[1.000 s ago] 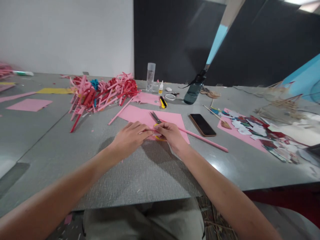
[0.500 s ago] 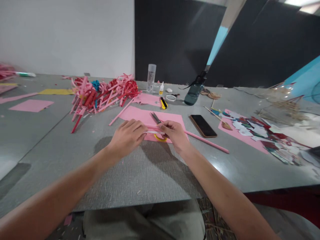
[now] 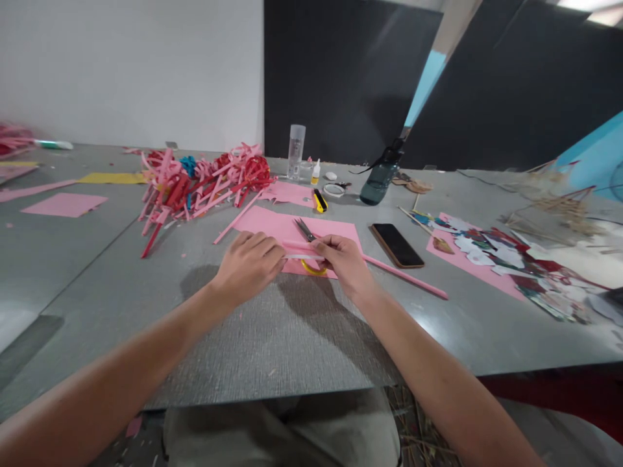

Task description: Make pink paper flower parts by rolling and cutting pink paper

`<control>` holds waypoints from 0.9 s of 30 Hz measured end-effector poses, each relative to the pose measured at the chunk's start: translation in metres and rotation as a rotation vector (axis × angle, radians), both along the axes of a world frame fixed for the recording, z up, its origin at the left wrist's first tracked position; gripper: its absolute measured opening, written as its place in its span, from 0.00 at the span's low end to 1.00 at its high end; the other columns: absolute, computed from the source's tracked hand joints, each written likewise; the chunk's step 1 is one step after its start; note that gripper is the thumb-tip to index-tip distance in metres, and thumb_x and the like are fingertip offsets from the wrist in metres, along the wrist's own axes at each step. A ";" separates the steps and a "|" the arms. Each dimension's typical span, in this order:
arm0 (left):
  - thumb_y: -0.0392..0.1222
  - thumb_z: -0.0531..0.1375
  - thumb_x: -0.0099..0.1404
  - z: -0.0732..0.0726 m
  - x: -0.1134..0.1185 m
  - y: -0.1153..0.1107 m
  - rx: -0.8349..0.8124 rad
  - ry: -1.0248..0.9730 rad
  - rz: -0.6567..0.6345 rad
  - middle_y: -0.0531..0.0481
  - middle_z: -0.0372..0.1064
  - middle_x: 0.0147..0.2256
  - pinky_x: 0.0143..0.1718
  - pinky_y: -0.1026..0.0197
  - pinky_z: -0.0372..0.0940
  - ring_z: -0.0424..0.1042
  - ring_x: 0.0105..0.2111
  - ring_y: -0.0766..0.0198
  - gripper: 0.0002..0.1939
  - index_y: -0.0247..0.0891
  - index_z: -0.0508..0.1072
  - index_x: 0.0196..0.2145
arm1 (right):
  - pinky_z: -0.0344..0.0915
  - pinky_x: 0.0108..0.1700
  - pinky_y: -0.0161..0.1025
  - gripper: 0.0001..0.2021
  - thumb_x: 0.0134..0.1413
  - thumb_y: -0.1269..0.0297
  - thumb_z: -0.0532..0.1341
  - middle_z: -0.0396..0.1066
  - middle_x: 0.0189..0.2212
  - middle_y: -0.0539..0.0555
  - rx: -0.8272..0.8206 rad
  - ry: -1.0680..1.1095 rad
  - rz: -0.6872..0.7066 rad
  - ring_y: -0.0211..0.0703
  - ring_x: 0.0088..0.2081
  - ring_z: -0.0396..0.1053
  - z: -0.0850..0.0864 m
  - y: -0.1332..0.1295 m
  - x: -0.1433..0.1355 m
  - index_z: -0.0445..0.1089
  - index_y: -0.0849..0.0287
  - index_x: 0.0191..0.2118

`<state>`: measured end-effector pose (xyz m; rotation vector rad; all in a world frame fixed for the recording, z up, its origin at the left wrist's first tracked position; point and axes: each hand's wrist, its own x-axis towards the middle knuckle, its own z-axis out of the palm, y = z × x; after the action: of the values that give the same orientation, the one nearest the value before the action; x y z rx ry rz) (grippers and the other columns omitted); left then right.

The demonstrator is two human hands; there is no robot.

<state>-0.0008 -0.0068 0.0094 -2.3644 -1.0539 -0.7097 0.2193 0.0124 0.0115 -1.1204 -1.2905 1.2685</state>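
Observation:
Between my two hands stretches a narrow pink paper strip with a pale lower edge. My left hand is closed on its left end, and my right hand pinches the right end between thumb and fingers. Below the strip lies a pair of scissors with dark blades pointing away and a yellow handle, partly hidden by the strip and my right hand. The scissors rest on a pink paper sheet. A thin pink paper-covered stick extends to the right from beside my right hand.
A phone lies right of the sheet. Behind are a yellow cutter, a glue bottle, a clear container and a dark water bottle. Curled paper strips pile up left; paper cutouts spread right.
Both hands keep their hold on the pink strip, which looks slightly more open between them. The whole view has shifted very slightly.

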 end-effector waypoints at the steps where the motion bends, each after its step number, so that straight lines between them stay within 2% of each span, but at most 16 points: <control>1: 0.42 0.56 0.71 0.000 0.000 0.000 -0.002 0.001 0.010 0.47 0.74 0.33 0.40 0.52 0.59 0.71 0.38 0.56 0.09 0.40 0.74 0.34 | 0.59 0.28 0.36 0.11 0.46 0.57 0.69 0.66 0.22 0.49 -0.004 0.005 -0.004 0.35 0.24 0.61 0.000 0.000 0.000 0.72 0.60 0.29; 8: 0.52 0.61 0.67 -0.002 0.003 0.001 -0.015 0.024 0.062 0.48 0.75 0.33 0.41 0.50 0.58 0.72 0.37 0.55 0.14 0.39 0.73 0.34 | 0.60 0.28 0.35 0.12 0.46 0.57 0.69 0.67 0.23 0.49 -0.020 0.019 -0.003 0.34 0.24 0.62 0.000 -0.001 -0.001 0.72 0.61 0.29; 13: 0.39 0.56 0.69 -0.005 0.005 0.004 0.040 0.066 0.079 0.50 0.73 0.30 0.40 0.51 0.56 0.71 0.34 0.57 0.09 0.39 0.71 0.30 | 0.60 0.28 0.35 0.11 0.47 0.59 0.69 0.66 0.23 0.49 -0.017 -0.001 -0.012 0.34 0.24 0.62 -0.001 0.000 -0.002 0.72 0.61 0.30; 17: 0.37 0.55 0.69 -0.005 0.007 0.003 0.044 0.091 0.077 0.50 0.73 0.29 0.40 0.50 0.56 0.71 0.35 0.57 0.10 0.39 0.70 0.29 | 0.60 0.28 0.35 0.10 0.47 0.59 0.68 0.67 0.23 0.49 -0.009 -0.015 -0.024 0.34 0.24 0.62 -0.003 0.000 -0.002 0.73 0.61 0.30; 21: 0.44 0.58 0.69 -0.005 0.006 0.002 -0.050 0.059 0.090 0.48 0.75 0.32 0.43 0.48 0.56 0.72 0.37 0.54 0.09 0.39 0.73 0.33 | 0.60 0.28 0.35 0.10 0.47 0.59 0.68 0.67 0.24 0.50 0.026 -0.040 -0.040 0.34 0.25 0.62 -0.003 0.001 -0.001 0.73 0.61 0.30; 24: 0.51 0.59 0.68 -0.005 0.004 0.003 -0.142 0.027 0.092 0.47 0.75 0.34 0.45 0.47 0.57 0.73 0.38 0.53 0.13 0.39 0.74 0.35 | 0.62 0.29 0.35 0.10 0.48 0.59 0.67 0.68 0.25 0.50 0.034 -0.052 -0.045 0.35 0.25 0.63 -0.004 0.003 0.000 0.72 0.61 0.30; 27: 0.54 0.59 0.68 -0.006 0.002 0.005 -0.237 -0.028 0.087 0.46 0.76 0.36 0.46 0.47 0.58 0.73 0.40 0.51 0.14 0.40 0.75 0.37 | 0.62 0.28 0.36 0.10 0.48 0.59 0.67 0.67 0.25 0.50 0.041 -0.053 -0.045 0.35 0.25 0.64 -0.006 0.004 0.001 0.72 0.60 0.30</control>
<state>0.0012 -0.0014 0.0035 -2.4925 -1.3082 -0.6180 0.2201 0.0169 0.0057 -1.1547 -1.3177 1.1807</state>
